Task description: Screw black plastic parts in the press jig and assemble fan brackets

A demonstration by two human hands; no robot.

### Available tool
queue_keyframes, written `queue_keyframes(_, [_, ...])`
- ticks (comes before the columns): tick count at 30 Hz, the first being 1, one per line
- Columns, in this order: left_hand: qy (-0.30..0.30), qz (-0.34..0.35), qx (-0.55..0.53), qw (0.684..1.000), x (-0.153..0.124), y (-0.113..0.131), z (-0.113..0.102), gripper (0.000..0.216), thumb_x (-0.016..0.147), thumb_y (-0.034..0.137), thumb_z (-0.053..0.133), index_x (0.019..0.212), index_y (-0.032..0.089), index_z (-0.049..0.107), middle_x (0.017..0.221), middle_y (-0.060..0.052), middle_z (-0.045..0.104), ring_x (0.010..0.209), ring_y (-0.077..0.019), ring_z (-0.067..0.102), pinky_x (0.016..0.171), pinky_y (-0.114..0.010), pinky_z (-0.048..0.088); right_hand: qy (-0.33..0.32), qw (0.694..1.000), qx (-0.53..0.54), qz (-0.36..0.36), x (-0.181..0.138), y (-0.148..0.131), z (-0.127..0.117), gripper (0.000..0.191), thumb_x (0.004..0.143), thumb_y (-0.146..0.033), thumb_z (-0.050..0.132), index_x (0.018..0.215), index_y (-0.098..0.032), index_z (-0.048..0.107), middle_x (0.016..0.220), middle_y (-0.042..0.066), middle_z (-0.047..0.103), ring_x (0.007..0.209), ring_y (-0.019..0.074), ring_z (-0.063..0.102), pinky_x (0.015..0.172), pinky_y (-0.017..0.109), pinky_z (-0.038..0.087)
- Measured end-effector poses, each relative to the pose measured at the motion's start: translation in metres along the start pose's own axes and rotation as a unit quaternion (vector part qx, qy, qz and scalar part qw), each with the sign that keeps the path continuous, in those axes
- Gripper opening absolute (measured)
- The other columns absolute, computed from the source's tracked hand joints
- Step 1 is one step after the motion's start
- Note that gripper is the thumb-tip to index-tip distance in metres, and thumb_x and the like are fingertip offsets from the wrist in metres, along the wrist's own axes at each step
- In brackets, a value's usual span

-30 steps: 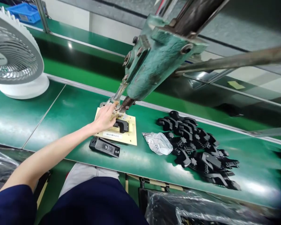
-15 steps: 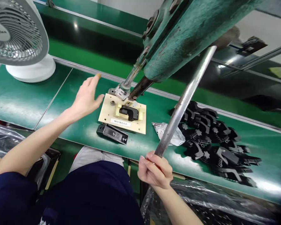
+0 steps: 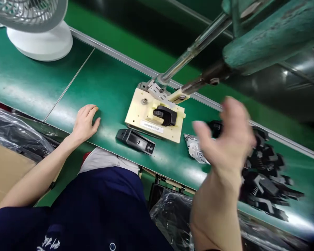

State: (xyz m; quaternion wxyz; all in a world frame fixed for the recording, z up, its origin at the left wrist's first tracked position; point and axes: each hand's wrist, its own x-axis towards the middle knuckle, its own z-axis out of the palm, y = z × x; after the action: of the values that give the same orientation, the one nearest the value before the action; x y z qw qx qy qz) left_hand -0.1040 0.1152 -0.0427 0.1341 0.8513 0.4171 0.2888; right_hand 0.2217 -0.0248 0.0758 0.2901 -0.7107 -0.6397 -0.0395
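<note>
**Part seated in the jig, both hands off the press**

At ten o'clock stands a white fan [image 3: 39, 31] on the green bench [image 3: 23, 83]. At eight o'clock the left hand [image 3: 85, 122] rests palm-down on the bench edge, fingers loosely curled and holding nothing, well apart from the jig. Just right of it, at about seven o'clock of the jig, a black housing [image 3: 135, 140] lies loose on the bench.

At centre is the cream jig plate [image 3: 138, 111] with one black part [image 3: 165, 115] seated in its recess, beneath the ram [image 3: 199, 82] of the green hand press [image 3: 267, 38] that reaches in from one o'clock. The ram tip sits at the jig's back edge, not on the part. By my reading the part is loaded but not removed from the jig; whether it has been pressed cannot be told.

A white label [image 3: 151, 126] on the plate carries printed characters, too small to read.

At four o'clock the right hand [image 3: 225, 139], blurred, is raised with fingers spread and empty, above a crumpled clear bag [image 3: 195, 151]. At three to four o'clock lies a heap of black parts [image 3: 267, 181].
</note>
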Motion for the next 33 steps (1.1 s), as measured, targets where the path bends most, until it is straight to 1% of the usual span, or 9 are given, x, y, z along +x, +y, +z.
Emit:
queue_keyframes(3, [0.0, -0.003, 0.0, 1.0, 0.001, -0.002, 0.0, 0.03, 0.086, 0.025, 0.047, 0.114, 0.015, 0.055, 0.119, -0.015, 0.06, 0.117, -0.0287, 0.054, 0.101, -0.049, 0.045, -0.14, 0.989, 0.004, -0.044, 0.024, 0.019, 0.03, 0.054, 0.083, -0.051, 0.061, 0.127, -0.019, 0.055, 0.125, 0.017, 0.06, 0.115, 0.0353, 0.057, 0.097, 0.053, 0.048])
queue_keyframes(5, [0.001, -0.007, 0.0, 1.0, 0.002, -0.005, 0.0, 0.029, 0.086, 0.024, 0.048, 0.112, 0.016, 0.056, 0.119, -0.014, 0.061, 0.118, -0.0283, 0.054, 0.102, -0.049, 0.045, -0.169, 0.983, 0.024, -0.06, 0.034, 0.026, 0.039, 0.053, 0.08, -0.053, 0.064, 0.12, -0.019, 0.06, 0.119, 0.015, 0.064, 0.107, 0.0342, 0.062, 0.092, 0.053, 0.051])
queue_keyframes(9, [0.034, -0.012, -0.021, 0.999, -0.001, 0.003, -0.006, 0.025, 0.086, 0.022, 0.049, 0.108, 0.017, 0.059, 0.11, -0.012, 0.066, 0.108, -0.0256, 0.061, 0.095, -0.045, 0.051, -0.121, 0.988, 0.062, -0.078, 0.037, 0.02, 0.012, 0.05, 0.075, -0.051, 0.072, 0.115, -0.023, 0.063, 0.111, 0.009, 0.067, 0.1, 0.0305, 0.065, 0.087, 0.047, 0.056])
queue_keyframes(12, [0.099, -0.02, -0.112, 0.989, -0.017, 0.034, -0.019, 0.022, 0.086, 0.016, 0.05, 0.103, 0.02, 0.062, 0.092, -0.006, 0.07, 0.085, -0.02, 0.068, 0.078, -0.035, 0.058, -0.081, 0.992, 0.08, -0.059, 0.016, -0.006, -0.014, 0.053, 0.073, -0.046, 0.075, 0.12, -0.027, 0.06, 0.112, 0.007, 0.067, 0.1, 0.0296, 0.065, 0.088, 0.047, 0.057])
queue_keyframes(14, [0.087, -0.031, -0.203, 0.975, -0.033, 0.065, -0.029, 0.029, 0.084, 0.01, 0.053, 0.107, 0.025, 0.064, 0.088, -0.002, 0.071, 0.076, -0.0175, 0.069, 0.069, -0.031, 0.06, -0.066, 0.991, 0.109, -0.046, -0.009, -0.028, -0.018, 0.056, 0.074, -0.041, 0.076, 0.125, -0.028, 0.057, 0.113, 0.008, 0.067, 0.101, 0.029, 0.066, 0.089, 0.048, 0.057])
queue_keyframes(20, [0.012, -0.012, -0.405, 0.914, -0.047, 0.132, -0.036, 0.064, 0.079, 0.01, 0.062, 0.137, 0.029, 0.045, 0.124, -0.012, 0.06, 0.116, -0.0293, 0.059, 0.093, -0.048, 0.057, 0.032, 0.981, 0.19, -0.017, -0.078, -0.075, 0.019, 0.067, 0.073, -0.027, 0.078, 0.134, -0.027, 0.05, 0.111, 0.011, 0.068, 0.098, 0.0295, 0.067, 0.082, 0.049, 0.06])
queue_keyframes(24, [-0.053, 0.059, -0.388, 0.918, -0.027, 0.131, -0.034, 0.073, 0.081, 0.016, 0.065, 0.145, 0.029, 0.032, 0.125, -0.015, 0.059, 0.117, -0.0296, 0.058, 0.098, -0.05, 0.053, 0.045, 0.973, 0.223, -0.035, -0.088, -0.083, 0.027, 0.073, 0.074, -0.021, 0.076, 0.139, -0.027, 0.044, 0.113, 0.012, 0.068, 0.1, 0.0306, 0.067, 0.078, 0.052, 0.061])
queue_keyframes(28, [-0.039, 0.149, -0.358, 0.921, -0.017, 0.122, -0.034, 0.072, 0.081, 0.015, 0.063, 0.146, 0.024, 0.032, 0.108, -0.014, 0.066, 0.101, -0.0257, 0.065, 0.089, -0.044, 0.058, 0.055, 0.975, 0.198, -0.082, -0.09, -0.08, 0.024, 0.077, 0.074, -0.014, 0.076, 0.141, -0.024, 0.041, 0.113, 0.014, 0.068, 0.104, 0.0295, 0.066, 0.078, 0.048, 0.062])
queue_keyframes(33, [-0.049, 0.195, -0.328, 0.923, -0.018, 0.124, -0.032, 0.073, 0.081, 0.013, 0.065, 0.146, 0.021, 0.032, 0.11, -0.014, 0.066, 0.105, -0.0253, 0.064, 0.088, -0.041, 0.058, 0.081, 0.978, 0.131, -0.142, -0.095, -0.076, 0.025, 0.075, 0.073, -0.007, 0.075, 0.139, -0.015, 0.04, 0.114, 0.017, 0.067, 0.109, 0.0273, 0.063, 0.079, 0.044, 0.062])
